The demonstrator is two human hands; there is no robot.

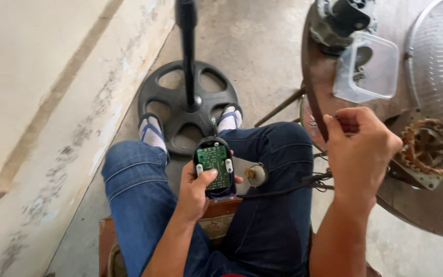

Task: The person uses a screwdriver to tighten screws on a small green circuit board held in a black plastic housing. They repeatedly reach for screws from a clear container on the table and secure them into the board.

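My left hand [197,191] grips a black oval housing with a green circuit board [213,164] inside, held between my knees, thumb across the board. Black wires [293,188] run from it across my right thigh, past a small round motor part [255,174]. My right hand [361,149] is raised at the edge of the round brown table [314,77], fingers closed around something small that I cannot make out.
A black fan stand with round spoked base [187,97] rests at my feet. On the table are a clear plastic box [367,67], a fan motor [340,19], a rusty toothed part [427,146] and a wire fan guard [439,61]. A concrete step lies to the left.
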